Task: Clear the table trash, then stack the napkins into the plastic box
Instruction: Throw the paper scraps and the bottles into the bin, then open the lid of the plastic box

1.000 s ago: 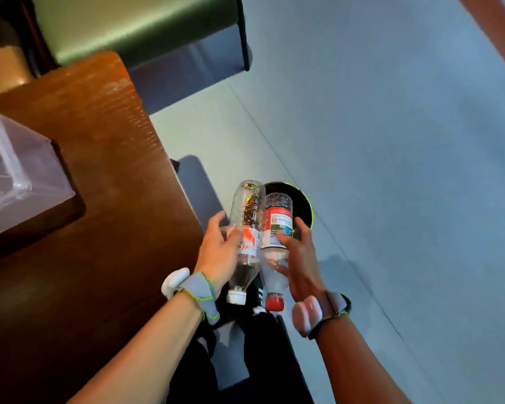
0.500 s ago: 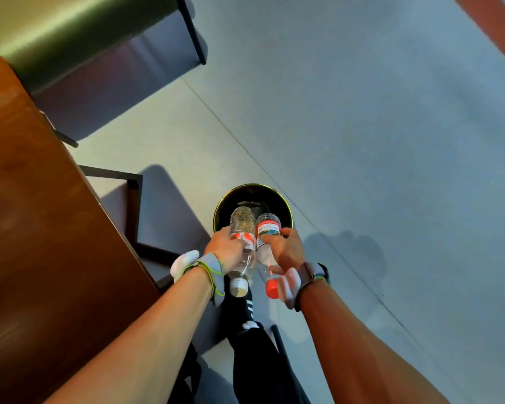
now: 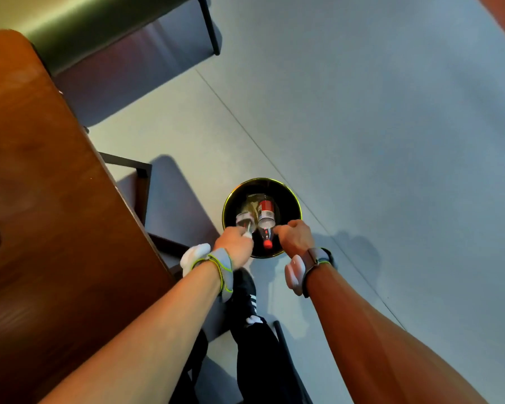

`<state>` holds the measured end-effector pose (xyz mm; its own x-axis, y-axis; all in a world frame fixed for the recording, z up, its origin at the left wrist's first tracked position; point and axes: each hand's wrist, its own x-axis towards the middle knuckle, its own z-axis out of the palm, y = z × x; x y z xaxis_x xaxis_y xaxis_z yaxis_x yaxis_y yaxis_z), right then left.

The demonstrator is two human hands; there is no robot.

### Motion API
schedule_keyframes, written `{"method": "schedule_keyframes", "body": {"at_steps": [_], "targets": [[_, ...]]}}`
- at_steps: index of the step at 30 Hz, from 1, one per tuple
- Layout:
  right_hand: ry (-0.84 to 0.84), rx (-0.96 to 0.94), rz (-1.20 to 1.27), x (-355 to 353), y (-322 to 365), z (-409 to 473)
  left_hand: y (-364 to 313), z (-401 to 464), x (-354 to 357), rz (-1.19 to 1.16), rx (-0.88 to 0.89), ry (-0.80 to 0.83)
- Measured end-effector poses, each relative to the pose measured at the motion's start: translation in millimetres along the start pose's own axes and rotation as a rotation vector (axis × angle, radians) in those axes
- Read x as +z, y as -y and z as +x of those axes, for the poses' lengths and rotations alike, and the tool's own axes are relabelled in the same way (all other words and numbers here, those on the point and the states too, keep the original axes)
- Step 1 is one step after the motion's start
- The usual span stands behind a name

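Observation:
A black trash bin (image 3: pixel 290 196) with a yellow-green rim stands on the floor to the right of the table. Two plastic bottles lie bottom-down inside it. The clear bottle with a white cap (image 3: pixel 242 220) leans at the left, and my left hand (image 3: pixel 234 244) is closed around its neck end at the bin's near rim. The red-labelled bottle with a red cap (image 3: pixel 266 215) leans beside it. My right hand (image 3: pixel 293 236) hovers over the near right rim with curled fingers, its thumb tip right at that bottle's neck; whether it grips is unclear.
The brown wooden table (image 3: pixel 41 199) fills the left side, its dark metal leg frame (image 3: pixel 142 173) close to the bin. A green upholstered bench (image 3: pixel 99 21) stands at the top left. My dark-trousered leg and shoe (image 3: pixel 247 290) are just below the bin. Grey floor spreads to the right.
Both bottles have gone from above the bin down into it. My hands have slid from the bottles' middles to their cap ends and moved apart. The plastic box has left the view.

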<state>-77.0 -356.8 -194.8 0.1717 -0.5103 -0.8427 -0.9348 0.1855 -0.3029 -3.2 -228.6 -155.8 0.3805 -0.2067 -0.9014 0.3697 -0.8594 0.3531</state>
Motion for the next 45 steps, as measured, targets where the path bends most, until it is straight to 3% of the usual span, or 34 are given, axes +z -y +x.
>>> {"method": "schedule_keyframes", "body": {"at_steps": [4, 12, 21, 24, 27, 33, 39, 45], "targets": [[0.073, -0.058, -0.057, 5, 10, -48, 7, -50, -1, -0.094, 0.034, 0.03], [0.038, -0.24, 0.163, 45, 54, -166, 55, -153, -78, -0.308, 0.183, 0.056], [0.234, -0.561, 0.064, 162, 163, -317, 171, -269, -250, -0.832, 0.156, -0.285], [0.213, -0.615, 0.067, 195, 197, -351, 213, -294, -313, -0.923, 0.163, -0.404], [0.11, -0.712, -0.09, 235, 226, -382, 258, -312, -379, -1.007, 0.158, -0.511], [-0.047, -0.69, -0.353, 279, 261, -404, 299, -293, -450, -0.954, 0.157, -0.571], [-0.06, -0.717, -0.454, 289, 274, -402, 285, -259, -458, -0.822, 0.138, -0.499], [-0.04, -0.744, -0.458, 299, 285, -385, 267, -235, -460, -0.806, 0.075, -0.591]]}}
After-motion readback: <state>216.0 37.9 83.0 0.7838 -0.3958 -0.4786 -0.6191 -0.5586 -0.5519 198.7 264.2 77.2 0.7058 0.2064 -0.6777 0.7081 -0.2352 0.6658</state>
